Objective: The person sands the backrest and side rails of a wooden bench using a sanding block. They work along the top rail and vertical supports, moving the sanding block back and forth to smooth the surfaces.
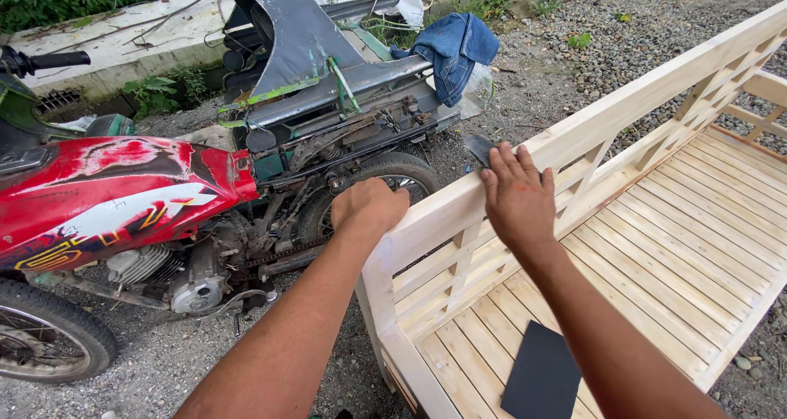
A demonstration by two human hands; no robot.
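A pale unpainted wooden bench (656, 222) with a slatted seat and a lattice backrest lies before me. My left hand (369, 207) is closed in a fist on the near end of the backrest's top rail (590, 124). My right hand (518, 199) lies flat with fingers spread on the same rail, pressing a dark sheet of sandpaper (478, 149) whose edge shows past my fingertips. A second dark sandpaper sheet (543, 371) lies loose on the seat slats below my right forearm.
A red motorcycle (106, 198) with a grey sidecar frame (311, 58) stands close to the bench's left. Blue jeans (452, 48) hang on the sidecar. Gravel ground (574, 58) lies beyond, with a concrete slab (123, 42) and green plants behind.
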